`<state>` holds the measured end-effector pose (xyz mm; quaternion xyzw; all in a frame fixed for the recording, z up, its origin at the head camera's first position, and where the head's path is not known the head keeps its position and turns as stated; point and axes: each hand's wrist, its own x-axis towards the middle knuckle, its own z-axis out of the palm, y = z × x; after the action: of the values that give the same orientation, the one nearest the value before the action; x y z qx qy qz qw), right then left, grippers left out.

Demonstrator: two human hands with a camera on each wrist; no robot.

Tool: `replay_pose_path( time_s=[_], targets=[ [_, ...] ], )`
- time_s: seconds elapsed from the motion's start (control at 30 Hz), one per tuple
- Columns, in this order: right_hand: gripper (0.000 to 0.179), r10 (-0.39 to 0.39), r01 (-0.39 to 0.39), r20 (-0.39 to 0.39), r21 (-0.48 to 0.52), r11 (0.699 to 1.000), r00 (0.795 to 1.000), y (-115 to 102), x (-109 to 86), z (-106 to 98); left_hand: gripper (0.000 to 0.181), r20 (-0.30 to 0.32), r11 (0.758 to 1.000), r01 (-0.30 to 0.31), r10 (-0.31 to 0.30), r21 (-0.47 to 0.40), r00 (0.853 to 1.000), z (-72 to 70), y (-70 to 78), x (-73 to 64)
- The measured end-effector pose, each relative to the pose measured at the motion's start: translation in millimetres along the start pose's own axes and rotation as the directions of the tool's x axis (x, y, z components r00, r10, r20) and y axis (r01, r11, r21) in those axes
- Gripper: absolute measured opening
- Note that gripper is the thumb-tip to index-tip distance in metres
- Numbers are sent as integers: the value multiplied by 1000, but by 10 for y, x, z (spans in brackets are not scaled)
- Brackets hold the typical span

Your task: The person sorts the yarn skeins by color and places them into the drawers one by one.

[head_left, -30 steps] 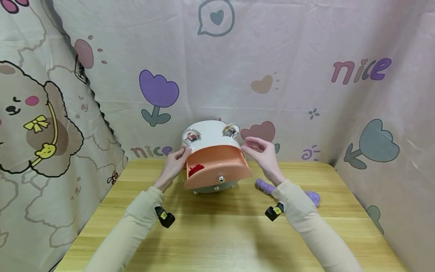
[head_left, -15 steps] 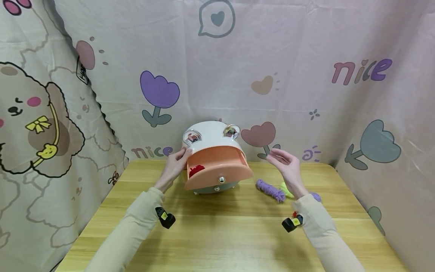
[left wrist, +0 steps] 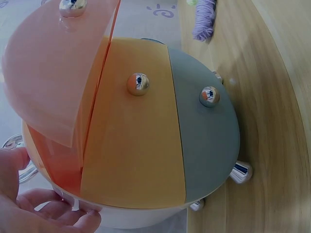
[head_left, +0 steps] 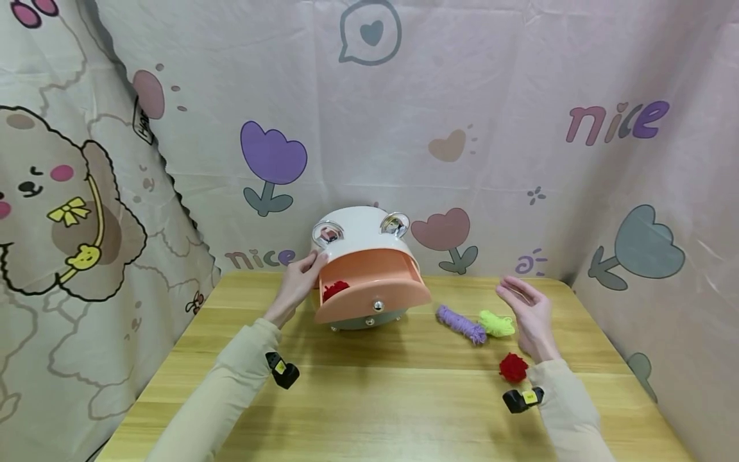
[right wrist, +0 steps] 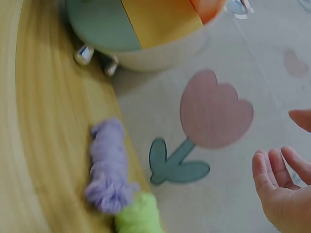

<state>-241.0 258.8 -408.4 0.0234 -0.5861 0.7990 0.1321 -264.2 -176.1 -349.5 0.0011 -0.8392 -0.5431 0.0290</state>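
A small round chest of drawers [head_left: 358,228] with a white shell and silver ring ears stands at the table's back. Its peach top drawer [head_left: 375,298] is pulled out, and some red yarn [head_left: 335,290] lies inside at the left. My left hand [head_left: 297,282] rests against the shell's left side, thumb near the ring ear [left wrist: 30,170]. Out to the right, my right hand [head_left: 532,319] hovers with nothing in it, fingers loosely bent. Closest to it are a yellow-green yarn bundle [head_left: 496,323] and a red yarn ball [head_left: 513,368]; a purple yarn skein [head_left: 460,324] lies left of them.
Below the pulled-out drawer, the yellow drawer [left wrist: 133,141] and the grey-green drawer [left wrist: 209,131] are closed, each with a silver knob. A printed curtain [head_left: 369,128] hangs right behind the wooden table [head_left: 369,410].
My right hand has moved away from the chest's right side, over the yarn, to the right. This uncovers the green bundle and the red ball. My left hand stays at the chest.
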Motion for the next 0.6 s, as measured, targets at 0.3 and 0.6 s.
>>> replay_pose_path(
  time_s=[0.3, 0.6],
  targets=[
    [31, 34, -35, -49, -20, 999, 998, 164, -199, -340, 70, -3, 1000, -4, 4, -5, 1000, 0, -5, -1],
    [31, 29, -29, -37, -16, 999, 999, 363, -379, -640, 69, -7, 1000, -2, 2, -6, 1000, -2, 7, -14]
  ],
)
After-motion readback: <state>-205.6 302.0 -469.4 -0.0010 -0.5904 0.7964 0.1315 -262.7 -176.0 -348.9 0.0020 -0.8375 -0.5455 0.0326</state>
